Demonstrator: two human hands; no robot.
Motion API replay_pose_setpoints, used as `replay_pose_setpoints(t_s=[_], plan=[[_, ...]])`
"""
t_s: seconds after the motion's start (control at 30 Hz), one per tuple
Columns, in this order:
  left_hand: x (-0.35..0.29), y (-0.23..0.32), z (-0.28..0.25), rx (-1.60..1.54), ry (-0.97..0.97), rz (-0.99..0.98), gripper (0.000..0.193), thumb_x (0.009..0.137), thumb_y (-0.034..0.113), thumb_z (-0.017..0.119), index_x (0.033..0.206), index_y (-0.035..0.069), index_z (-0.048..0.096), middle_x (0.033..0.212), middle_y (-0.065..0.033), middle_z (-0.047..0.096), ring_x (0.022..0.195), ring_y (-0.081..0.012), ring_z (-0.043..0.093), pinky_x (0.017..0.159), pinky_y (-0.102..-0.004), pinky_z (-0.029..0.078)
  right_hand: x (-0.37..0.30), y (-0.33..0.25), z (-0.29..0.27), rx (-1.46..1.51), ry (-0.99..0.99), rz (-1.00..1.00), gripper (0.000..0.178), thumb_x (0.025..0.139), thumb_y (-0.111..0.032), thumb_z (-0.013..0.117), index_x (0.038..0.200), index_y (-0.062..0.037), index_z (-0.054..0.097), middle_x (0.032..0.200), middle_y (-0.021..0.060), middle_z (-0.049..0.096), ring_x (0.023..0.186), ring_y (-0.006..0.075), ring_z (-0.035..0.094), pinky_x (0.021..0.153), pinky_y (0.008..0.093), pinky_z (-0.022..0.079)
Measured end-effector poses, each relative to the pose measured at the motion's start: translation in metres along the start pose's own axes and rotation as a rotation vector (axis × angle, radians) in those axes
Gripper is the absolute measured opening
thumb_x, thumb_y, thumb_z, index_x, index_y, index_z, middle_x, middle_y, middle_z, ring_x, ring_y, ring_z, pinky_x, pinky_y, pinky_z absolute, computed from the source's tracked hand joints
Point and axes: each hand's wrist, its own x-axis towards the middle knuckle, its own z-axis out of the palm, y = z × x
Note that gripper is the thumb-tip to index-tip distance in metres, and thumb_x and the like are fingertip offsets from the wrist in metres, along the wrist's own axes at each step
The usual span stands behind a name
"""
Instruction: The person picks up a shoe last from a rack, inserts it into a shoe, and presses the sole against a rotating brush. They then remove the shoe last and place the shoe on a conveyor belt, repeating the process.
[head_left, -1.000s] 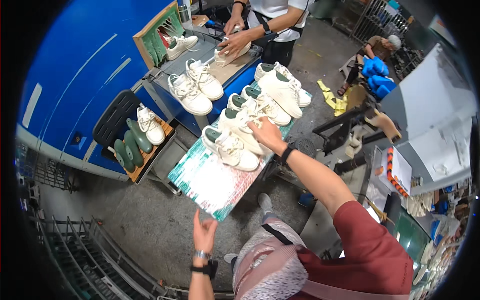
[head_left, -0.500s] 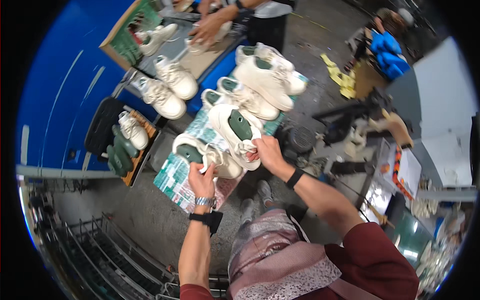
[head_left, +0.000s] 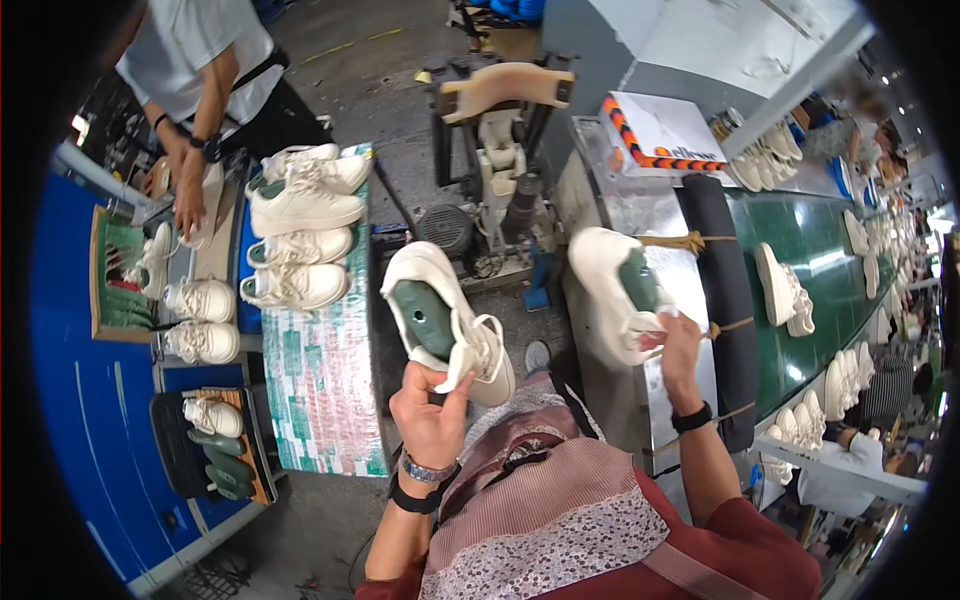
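My left hand (head_left: pixel 430 415) pinches the tongue or collar edge of a cream sneaker (head_left: pixel 490 375). A dark green shoe last (head_left: pixel 425 318) fills its opening. Off to the right, my right hand (head_left: pixel 682 360) grips a second cream sneaker (head_left: pixel 596 285) by its laced end, with another green last (head_left: pixel 638 280) inside. Both shoes hang in the air, apart from each other, and the right one is slightly blurred. The left shoe is in front of my apron and the floor; the right one is beside the metal edge of a conveyor.
A bench with a patched green and white top (head_left: pixel 320 400) stands left, with several cream sneakers (head_left: pixel 305 210) at its far end. Ahead is a press-like machine (head_left: pixel 508 95). Right, a black roller (head_left: pixel 718 310) borders a green conveyor belt (head_left: pixel 830 225). A co-worker's hand (head_left: pixel 190 205) handles a shoe.
My view has swung right, from the bench to the conveyor. Both sneakers have left the bench top and moved right in my hands, now farther apart.
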Motion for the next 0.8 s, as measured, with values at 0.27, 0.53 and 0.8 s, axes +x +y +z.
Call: replay_pose_setpoints(t_s=[0.27,0.53,0.8], plan=[[0.033,0.055,0.106,-0.040,-0.287,0.100,0.025,0.083,0.001,0.078,0.082,0.004,0.053,0.084,-0.0051,0.069,0.078,-0.0045,0.060,0.067,-0.0215,0.048,0.067,0.062,-0.132,-0.287,0.080,0.152,0.032,0.102,-0.031,0.054,0.097,-0.0004,0.062,0.076,0.0093,0.067,0.064,0.0154,0.068,0.055,0.0298,0.055],[0.062,0.034,0.172,-0.736,-0.360,-0.314,0.030,0.088,0.005,0.070,0.080,0.009,0.042,0.070,-0.0018,0.056,0.054,-0.0092,0.054,0.053,-0.0279,0.054,0.077,0.018,0.011,0.929,-0.573,0.518,0.066,0.098,-0.035,0.056,0.150,-0.0004,0.036,0.142,0.0206,0.053,0.120,0.0288,0.059,0.101,0.0394,0.049],[0.173,-0.053,0.185,-0.950,-0.225,-0.463,0.028,0.105,0.027,0.048,0.120,0.005,0.058,0.103,-0.0042,0.068,0.087,-0.0144,0.066,0.072,-0.0276,0.052,0.135,-0.071,0.118,0.023,-0.235,-0.426,0.087,0.087,-0.036,0.070,0.153,0.0032,0.029,0.134,0.0265,0.057,0.119,0.0380,0.061,0.102,0.0409,0.048]])
